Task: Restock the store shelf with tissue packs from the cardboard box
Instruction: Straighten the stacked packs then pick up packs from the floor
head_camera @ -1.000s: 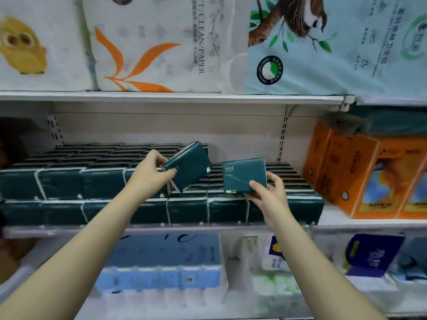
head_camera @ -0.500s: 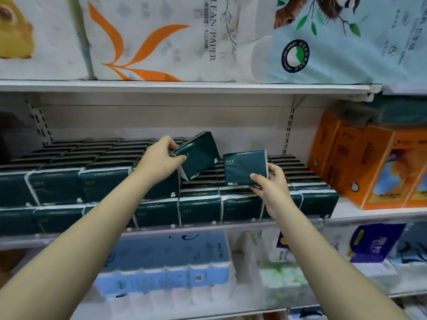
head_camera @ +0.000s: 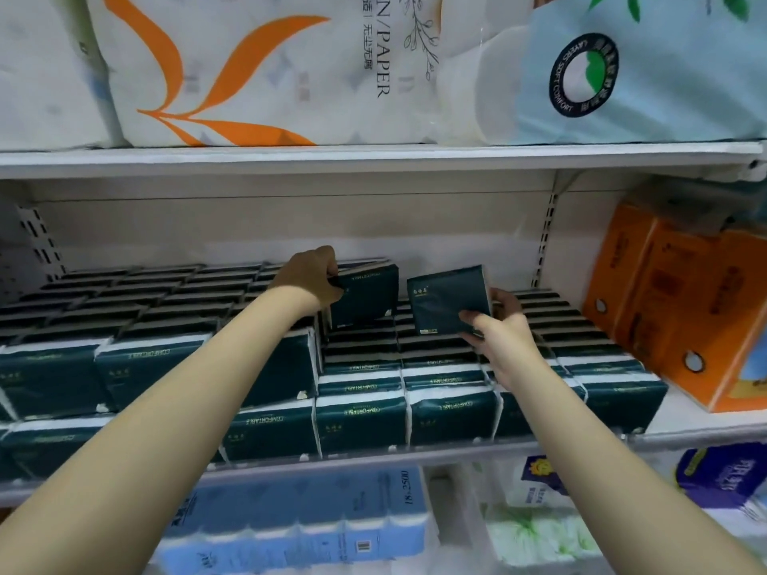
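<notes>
Each hand holds one dark green tissue pack over the middle shelf (head_camera: 685, 427). My left hand (head_camera: 309, 282) grips the left edge of a dark green tissue pack (head_camera: 367, 298), upright, deep in the shelf above the rows. My right hand (head_camera: 496, 325) pinches the lower right corner of a second green pack (head_camera: 446, 298), upright, just right of the first. Rows of the same stocked green packs (head_camera: 361, 421) fill the shelf below both. The cardboard box is out of view.
Orange tissue boxes (head_camera: 680, 309) stand at the shelf's right end. Large toilet-paper bags (head_camera: 257, 68) sit on the shelf above, its white edge (head_camera: 373, 157) overhead. Blue and white packs (head_camera: 299, 520) lie on the lower shelf.
Both hands have moved deeper into the shelf with their packs. The left pack has gone from tilted to nearly upright at the back of the rows. The camera has come closer.
</notes>
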Demonstrator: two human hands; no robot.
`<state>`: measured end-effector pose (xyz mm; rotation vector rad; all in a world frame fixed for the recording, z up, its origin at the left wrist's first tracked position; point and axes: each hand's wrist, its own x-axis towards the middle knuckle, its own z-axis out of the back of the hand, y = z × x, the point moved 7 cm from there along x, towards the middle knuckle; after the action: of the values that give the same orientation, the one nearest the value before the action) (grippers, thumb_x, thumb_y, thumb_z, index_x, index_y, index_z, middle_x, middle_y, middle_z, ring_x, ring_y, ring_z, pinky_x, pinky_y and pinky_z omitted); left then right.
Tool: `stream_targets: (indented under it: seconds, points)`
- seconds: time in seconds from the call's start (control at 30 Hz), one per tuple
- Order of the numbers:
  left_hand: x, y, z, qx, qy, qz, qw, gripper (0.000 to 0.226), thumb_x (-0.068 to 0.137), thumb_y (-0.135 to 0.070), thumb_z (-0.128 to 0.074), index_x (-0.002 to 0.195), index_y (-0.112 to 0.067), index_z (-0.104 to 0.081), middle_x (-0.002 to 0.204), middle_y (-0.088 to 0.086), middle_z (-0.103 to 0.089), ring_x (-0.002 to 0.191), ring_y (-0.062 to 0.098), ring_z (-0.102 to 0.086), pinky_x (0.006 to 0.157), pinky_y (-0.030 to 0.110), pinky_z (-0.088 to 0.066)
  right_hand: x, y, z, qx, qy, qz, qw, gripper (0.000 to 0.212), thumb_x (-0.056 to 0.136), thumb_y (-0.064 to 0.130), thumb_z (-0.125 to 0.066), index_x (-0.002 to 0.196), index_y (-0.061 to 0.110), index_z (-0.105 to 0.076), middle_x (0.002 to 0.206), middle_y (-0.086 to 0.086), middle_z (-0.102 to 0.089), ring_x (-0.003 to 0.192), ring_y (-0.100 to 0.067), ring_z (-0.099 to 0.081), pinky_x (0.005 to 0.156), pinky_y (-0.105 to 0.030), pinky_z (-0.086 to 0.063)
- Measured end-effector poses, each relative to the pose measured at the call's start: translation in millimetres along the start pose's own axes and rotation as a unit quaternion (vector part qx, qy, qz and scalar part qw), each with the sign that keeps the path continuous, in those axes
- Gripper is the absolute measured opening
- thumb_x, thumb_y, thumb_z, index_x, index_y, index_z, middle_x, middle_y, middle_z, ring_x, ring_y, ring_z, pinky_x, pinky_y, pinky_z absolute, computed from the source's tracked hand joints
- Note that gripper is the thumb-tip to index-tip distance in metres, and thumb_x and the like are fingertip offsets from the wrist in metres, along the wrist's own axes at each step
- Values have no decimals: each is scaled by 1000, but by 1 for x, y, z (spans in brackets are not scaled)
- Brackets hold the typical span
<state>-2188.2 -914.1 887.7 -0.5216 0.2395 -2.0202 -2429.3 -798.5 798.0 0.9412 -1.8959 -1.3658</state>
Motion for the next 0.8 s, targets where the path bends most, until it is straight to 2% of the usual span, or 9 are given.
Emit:
stream_targets:
  seconds: [0.1,0.2,0.3,0.4,0.57,0.8]
  points:
    - [19,3,-7,-13,-4,-12,1000,17,87,-9,-64,98,-8,-51,101,8,-54,86,23,-51,60,25,-39,14,-3,-3,-7,0,-2,1000,41,86,-9,-63,117,13,-46,104,-3,-58,92,-17,-61,70,-26,-57]
    - [35,6,-12,-4,-4,-21,1000,15,84,-2,-62,92,-7,-50,99,11,-56,84,23,-50,61,27,-38,26,-8,-5,-10,10,-4,1000,41,87,-9,-62,119,11,-44,105,-2,-58,94,-18,-60,72,-26,-55]
    - [46,5,-19,14,11,-25,1000,17,83,-3,-63,93,-7,-49,97,11,-54,83,23,-49,61,29,-36,38,-13,-6,-20,14,-14,1000,45,86,-9,-63,123,9,-44,114,-8,-57,95,-19,-61,70,-26,-56]
    - [51,4,-31,77,33,-36,996,20,83,-9,-65,92,-9,-47,98,11,-52,83,22,-48,62,30,-36,46,-15,-8,-16,18,-20,1000,45,86,-9,-64,121,11,-44,120,-10,-55,93,-16,-61,71,-26,-56]
    - [60,5,-42,164,60,-48,984,38,82,-9,-65,116,-10,-49,115,10,-46,102,26,-46,81,37,-44,54,-17,-12,-7,29,-37,999,45,86,-9,-63,121,14,-44,126,-12,-52,106,-26,-57,83,-35,-54]
    - [66,9,-43,150,87,-44,984,49,85,-10,-66,129,-12,-46,126,12,-43,113,28,-41,81,32,-37,58,-17,-4,-36,24,-48,998,43,88,-6,-61,122,13,-45,117,-8,-56,104,-25,-59,87,-35,-54]
